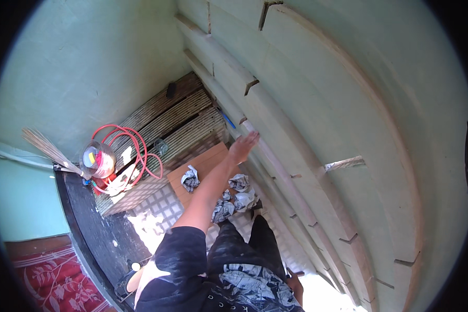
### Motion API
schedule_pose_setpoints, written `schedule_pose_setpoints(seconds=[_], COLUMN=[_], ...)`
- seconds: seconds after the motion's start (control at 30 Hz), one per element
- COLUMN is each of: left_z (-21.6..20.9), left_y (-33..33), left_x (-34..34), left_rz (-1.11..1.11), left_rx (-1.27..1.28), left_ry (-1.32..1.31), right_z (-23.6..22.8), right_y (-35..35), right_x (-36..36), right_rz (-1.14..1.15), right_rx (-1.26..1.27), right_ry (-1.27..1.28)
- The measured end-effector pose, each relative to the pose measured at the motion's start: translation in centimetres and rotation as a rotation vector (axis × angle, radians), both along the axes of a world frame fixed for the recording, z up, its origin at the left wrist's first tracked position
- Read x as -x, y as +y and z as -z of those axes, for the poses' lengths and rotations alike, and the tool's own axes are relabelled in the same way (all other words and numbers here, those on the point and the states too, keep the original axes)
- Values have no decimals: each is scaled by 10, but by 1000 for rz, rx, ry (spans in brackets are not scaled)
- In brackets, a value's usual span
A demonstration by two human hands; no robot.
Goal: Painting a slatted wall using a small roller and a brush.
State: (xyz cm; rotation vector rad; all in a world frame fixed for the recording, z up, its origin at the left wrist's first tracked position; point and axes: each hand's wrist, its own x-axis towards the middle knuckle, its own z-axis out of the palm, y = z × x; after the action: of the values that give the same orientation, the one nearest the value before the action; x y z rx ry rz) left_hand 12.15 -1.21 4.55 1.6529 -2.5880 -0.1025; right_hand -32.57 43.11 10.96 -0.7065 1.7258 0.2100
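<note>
My left hand (244, 146) reaches out across a brown wooden board-like surface to the ledged wall. Its fingers are stretched out at the pinkish edge of a narrow ledge (265, 145), and I see nothing held in them. Whether the fingertips press on the ledge is hard to tell. Crumpled newspaper (190, 179) lies on the brown surface (203, 161) left of my forearm. Several more crumpled newspaper balls (239, 182) sit to its right, close to my legs. My right hand (295, 287) is low beside my hip, mostly hidden by my patterned shirt.
A slatted bamboo bench (156, 117) stands in the corner, bearing a coiled red hose (140, 140), a clear plastic container (99, 160) and a drinking glass (160, 146). A stick broom (52, 148) leans left. Long ledges (296, 135) jut from the green wall. A slim blue object (227, 119) lies nearby.
</note>
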Motion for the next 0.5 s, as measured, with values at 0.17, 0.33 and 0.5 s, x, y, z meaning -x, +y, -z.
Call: schedule_pose_setpoints(seconds=[0.17, 0.33, 0.5], left_z=[-5, 6, 19], left_y=[-39, -48, -24], left_x=[-29, -42, 7], left_rz=[-121, -248, -147], left_rx=[34, 166, 145], left_ry=[-139, -65, 44], right_z=[6, -7, -9], right_y=[7, -9, -19], right_x=[16, 12, 20], right_rz=[102, 185, 87], right_rx=[-24, -50, 0], right_ry=[-58, 13, -5])
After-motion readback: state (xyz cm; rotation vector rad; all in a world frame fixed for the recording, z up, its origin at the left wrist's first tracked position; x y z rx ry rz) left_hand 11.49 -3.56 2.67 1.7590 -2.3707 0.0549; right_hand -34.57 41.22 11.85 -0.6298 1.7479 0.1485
